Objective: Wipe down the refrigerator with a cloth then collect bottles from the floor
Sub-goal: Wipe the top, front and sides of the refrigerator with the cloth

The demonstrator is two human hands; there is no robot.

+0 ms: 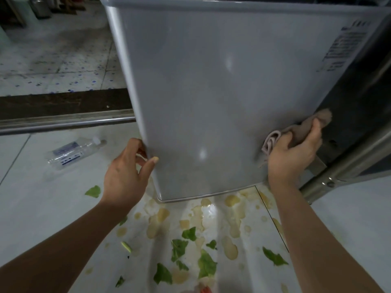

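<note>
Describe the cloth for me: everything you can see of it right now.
The cloth is a small pinkish-beige rag, soft and bunched into folds. The right hand grips it, fingers curled over its middle, and presses it to the lower right edge of the grey refrigerator door. One rolled end sticks out left of the thumb, another above the fingertips. Wetness cannot be told.

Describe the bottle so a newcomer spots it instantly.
Start at the grey refrigerator. On the pale floor to its left, below the metal rail, lies a bottle on its side. It is clear plastic with a blue-printed label, unlike the green leaves nearby.
</note>
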